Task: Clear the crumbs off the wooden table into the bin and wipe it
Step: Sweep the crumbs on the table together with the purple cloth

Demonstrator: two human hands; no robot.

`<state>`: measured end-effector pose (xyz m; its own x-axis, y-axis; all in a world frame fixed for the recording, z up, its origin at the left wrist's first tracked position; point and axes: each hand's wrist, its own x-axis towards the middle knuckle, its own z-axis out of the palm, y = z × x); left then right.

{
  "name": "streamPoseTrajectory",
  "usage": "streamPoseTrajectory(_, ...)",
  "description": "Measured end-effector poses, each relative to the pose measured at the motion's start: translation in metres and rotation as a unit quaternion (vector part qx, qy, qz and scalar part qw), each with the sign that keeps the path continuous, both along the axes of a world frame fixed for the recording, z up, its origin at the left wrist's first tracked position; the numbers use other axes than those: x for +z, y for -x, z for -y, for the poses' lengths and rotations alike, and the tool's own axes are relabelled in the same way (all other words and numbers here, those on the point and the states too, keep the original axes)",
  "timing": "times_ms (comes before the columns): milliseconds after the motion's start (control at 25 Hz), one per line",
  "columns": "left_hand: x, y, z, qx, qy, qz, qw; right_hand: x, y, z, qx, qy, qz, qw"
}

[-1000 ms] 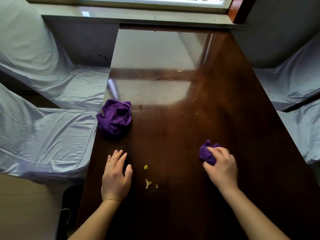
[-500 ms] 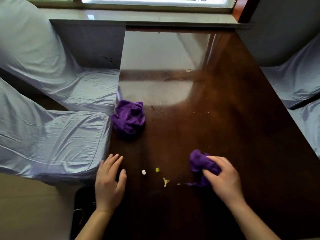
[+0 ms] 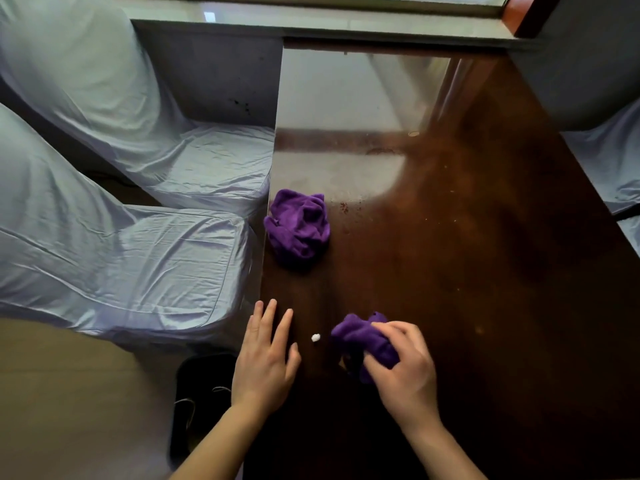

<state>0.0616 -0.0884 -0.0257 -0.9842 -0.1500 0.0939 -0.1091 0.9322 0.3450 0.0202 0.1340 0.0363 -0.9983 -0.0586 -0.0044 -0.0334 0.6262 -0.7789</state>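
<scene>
Head cam view: the right hand [image 3: 403, 370] is bunching a small purple cloth [image 3: 363, 339] in clenched fingers [image 3: 394, 329], pressing it on the dark wooden tabletop [image 3: 467, 271] near the near-left corner. The left hand [image 3: 265, 362] is lying flat right at the tabletop's left edge, fingers spread and released, gripping nothing, its outer side hanging just over that edge. One white crumb [image 3: 315, 337] is sitting between the two hands, just left of the cloth and apart from the left hand.

Below the left edge, a dark bin [image 3: 201, 379] is standing on the floor [image 3: 86, 393], partly tucked behind the left wrist, so it's pretty much directly under where the left hand is resting.

Farther up, a second purple cloth [image 3: 298, 230] is lying crumpled against the left edge, well apart from both hands. A few tiny specks are showing near it and farther right, too small to make out.

Two covered chairs [image 3: 138, 254] are crowding the left side, the nearer seat almost touching the tabletop edge. More covered seating [image 3: 616, 161] is poking in on the right. The middle and right of the tabletop are lying wide open, glare covering the far part up to the window sill [image 3: 346, 22].
</scene>
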Motion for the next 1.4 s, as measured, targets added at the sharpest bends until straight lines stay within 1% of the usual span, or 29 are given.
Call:
streamPoseTrajectory(80,-0.001,0.0,0.0,-0.003,0.012,-0.004,1.0,0.006,0.012,-0.024,-0.041,-0.002,-0.039,0.998)
streamPoseTrajectory(160,-0.001,-0.001,0.001,-0.002,0.019,-0.006,1.0,0.007,0.029,-0.052,-0.073,-0.046,-0.057,0.995)
streamPoseTrajectory(240,-0.002,0.0,-0.001,-0.002,0.018,-0.007,1.0,0.003,0.05,-0.069,-0.095,-0.094,-0.023,0.991)
streamPoseTrajectory(320,-0.003,-0.001,-0.001,-0.001,0.008,-0.011,1.0,-0.004,0.063,-0.061,-0.084,-0.137,0.017,0.987)
streamPoseTrajectory(440,-0.003,-0.002,0.0,0.004,-0.006,-0.017,1.0,-0.013,0.058,-0.019,0.008,-0.186,-0.005,0.983)
streamPoseTrajectory(520,-0.001,-0.002,0.0,0.006,-0.014,-0.019,1.0,-0.012,0.045,0.012,0.116,-0.167,-0.02,0.979)
streamPoseTrajectory(600,0.002,-0.003,0.0,0.003,-0.02,-0.023,1.0,-0.004,0.036,0.033,0.218,-0.134,-0.018,0.967)
streamPoseTrajectory(640,0.003,-0.003,0.0,0.0,-0.033,-0.031,0.999,0.001,0.036,0.035,0.237,-0.116,-0.026,0.964)
streamPoseTrajectory(680,0.003,-0.004,0.001,0.003,-0.066,-0.047,0.997,0.007,0.039,0.03,0.23,-0.095,-0.038,0.968)
streamPoseTrajectory(720,0.003,-0.005,0.002,0.017,-0.126,-0.065,0.99,0.012,0.043,0.02,0.202,-0.074,-0.047,0.975)
streamPoseTrajectory(760,0.004,-0.006,0.005,0.048,-0.202,-0.086,0.974,0.016,0.046,0.004,0.161,-0.059,-0.051,0.984)
streamPoseTrajectory(800,0.003,-0.008,0.009,0.095,-0.28,-0.11,0.949,0.018,0.048,-0.015,0.117,-0.055,-0.052,0.99)
streamPoseTrajectory(840,0.001,-0.01,0.013,0.151,-0.355,-0.126,0.914,0.018,0.047,-0.035,0.076,-0.06,-0.045,0.994)
streamPoseTrajectory(920,-0.005,-0.013,0.018,0.229,-0.502,-0.111,0.827,0.013,0.036,-0.067,0.008,-0.095,-0.01,0.995)
streamPoseTrajectory(1000,-0.011,-0.012,0.018,0.24,-0.623,-0.088,0.739,0.002,0.014,-0.076,-0.035,-0.157,0.029,0.987)
streamPoseTrajectory(1040,-0.012,-0.012,0.017,0.24,-0.671,-0.09,0.696,-0.004,0.002,-0.072,-0.039,-0.191,0.038,0.98)
streamPoseTrajectory(1120,-0.008,-0.011,0.018,0.24,-0.736,-0.109,0.623,-0.012,-0.014,-0.049,-0.025,-0.224,0.033,0.974)
streamPoseTrajectory(1200,-0.004,-0.011,0.021,0.246,-0.779,-0.107,0.567,-0.014,-0.019,-0.013,-0.006,-0.2,0.024,0.979)
streamPoseTrajectory(1240,-0.002,-0.011,0.022,0.252,-0.792,-0.098,0.547,-0.014,-0.02,0.008,0.012,-0.174,0.022,0.984)
streamPoseTrajectory(1320,-0.001,-0.012,0.023,0.267,-0.808,-0.081,0.518,-0.008,-0.019,0.043,0.062,-0.097,0.029,0.993)
streamPoseTrajectory(1400,0.0,-0.011,0.023,0.275,-0.815,-0.079,0.503,0.002,-0.017,0.062,0.096,-0.02,0.037,0.995)
